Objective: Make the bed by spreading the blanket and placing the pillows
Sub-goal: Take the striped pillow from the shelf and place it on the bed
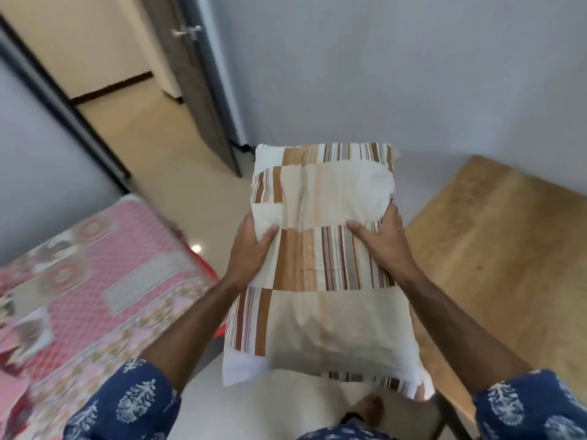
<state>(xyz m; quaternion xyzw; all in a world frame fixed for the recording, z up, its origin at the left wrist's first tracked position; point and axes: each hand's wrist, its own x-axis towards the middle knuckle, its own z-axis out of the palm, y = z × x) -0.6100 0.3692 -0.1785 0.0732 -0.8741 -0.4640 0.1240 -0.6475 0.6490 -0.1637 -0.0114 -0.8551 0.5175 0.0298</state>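
Your left hand (251,246) and right hand (379,239) grip the striped pillow (320,265) by its two long sides, thumbs on top, holding it in the air over the tiled floor (165,173). The bed with its pink patterned blanket (95,271) lies to your left, a wooden table (502,249) to your right.

A single head-worn, wide-angle view looks steeply down and forward, close over both forearms, with pale tiled floor (165,160) below and grey wall (381,74) ahead.
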